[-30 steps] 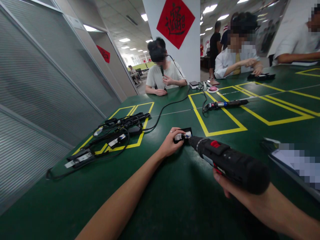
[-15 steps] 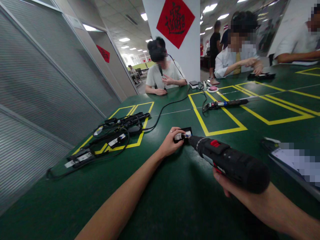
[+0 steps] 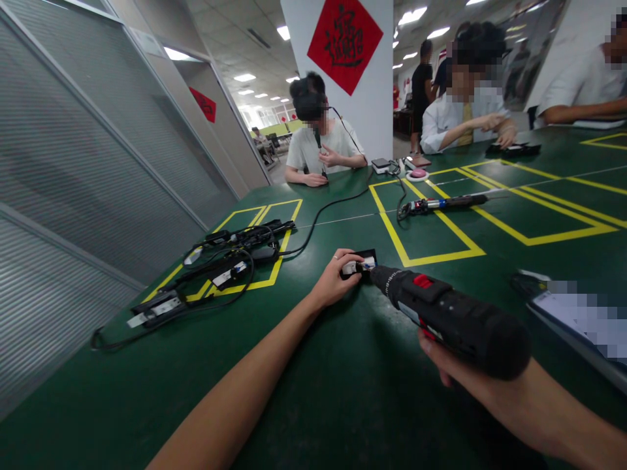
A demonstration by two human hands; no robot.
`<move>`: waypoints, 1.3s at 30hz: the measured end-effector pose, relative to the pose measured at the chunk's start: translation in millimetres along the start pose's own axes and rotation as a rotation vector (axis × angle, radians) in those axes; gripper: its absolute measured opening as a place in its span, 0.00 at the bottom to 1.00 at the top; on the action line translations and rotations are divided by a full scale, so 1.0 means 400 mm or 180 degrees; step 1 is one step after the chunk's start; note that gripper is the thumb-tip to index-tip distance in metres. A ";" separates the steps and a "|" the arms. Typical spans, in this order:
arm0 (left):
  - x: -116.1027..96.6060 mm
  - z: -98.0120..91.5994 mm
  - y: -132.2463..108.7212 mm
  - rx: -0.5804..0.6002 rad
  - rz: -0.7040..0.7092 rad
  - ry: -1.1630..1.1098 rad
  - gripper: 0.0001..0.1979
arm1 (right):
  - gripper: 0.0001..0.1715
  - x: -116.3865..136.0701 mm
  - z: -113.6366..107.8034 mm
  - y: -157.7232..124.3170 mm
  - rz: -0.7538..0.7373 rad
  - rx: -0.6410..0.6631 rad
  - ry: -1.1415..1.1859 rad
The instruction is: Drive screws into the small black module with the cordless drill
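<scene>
My left hand [image 3: 336,279] grips a small black open case with a white inside [image 3: 368,262], which rests on the green table [image 3: 313,365]. A ring circles one of its fingers. My right hand [image 3: 441,359] is wrapped round the handle of a black cordless drill [image 3: 450,320] with red switches, its chuck pointing away from me and down at the case. The drill's tip is at the case's right part; whether it touches cannot be made out. Most of my right fingers are hidden behind the drill body.
Black adapters with cables [image 3: 230,261] lie within yellow tape at the left. A pen-like tool with a cord [image 3: 441,203] lies beyond the case. A phone-like device with a screen [image 3: 578,320] is at right. A person in a white shirt [image 3: 337,147] sits across; others sit at far right.
Almost nothing differs. The drill and both hands hold nearly the same place, and the whole view has shifted very slightly.
</scene>
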State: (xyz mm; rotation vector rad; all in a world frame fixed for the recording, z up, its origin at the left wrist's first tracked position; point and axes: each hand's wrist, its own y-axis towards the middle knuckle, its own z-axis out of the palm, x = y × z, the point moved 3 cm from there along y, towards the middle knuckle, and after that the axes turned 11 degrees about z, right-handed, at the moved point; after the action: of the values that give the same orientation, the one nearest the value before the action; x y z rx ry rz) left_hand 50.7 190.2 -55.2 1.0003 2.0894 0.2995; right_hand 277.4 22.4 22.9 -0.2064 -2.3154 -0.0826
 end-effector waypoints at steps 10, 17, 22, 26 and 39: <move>-0.006 -0.003 0.001 -0.0010 -0.0008 -0.0022 0.15 | 0.19 0.003 0.000 0.001 -0.0024 0.0162 -0.0049; -0.004 -0.002 0.000 -0.0015 -0.0013 -0.0015 0.16 | 0.19 -0.002 0.002 0.002 0.0019 0.0195 -0.0058; 0.001 -0.001 -0.001 -0.0034 -0.0011 -0.0023 0.16 | 0.18 -0.004 0.004 0.003 0.0068 0.0175 -0.0042; 0.000 -0.001 -0.001 -0.0042 -0.0007 -0.0035 0.16 | 0.19 -0.001 0.003 0.002 0.0068 0.0149 -0.0057; 0.006 0.003 0.005 -0.0139 -0.0147 -0.0018 0.11 | 0.21 0.006 0.002 0.003 0.0043 0.0216 0.0105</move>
State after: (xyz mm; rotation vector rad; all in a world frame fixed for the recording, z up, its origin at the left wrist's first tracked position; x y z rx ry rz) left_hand 51.9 193.2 -56.2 0.9250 2.0888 0.3171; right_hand 275.2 24.0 24.0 -0.1848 -2.2796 -0.0005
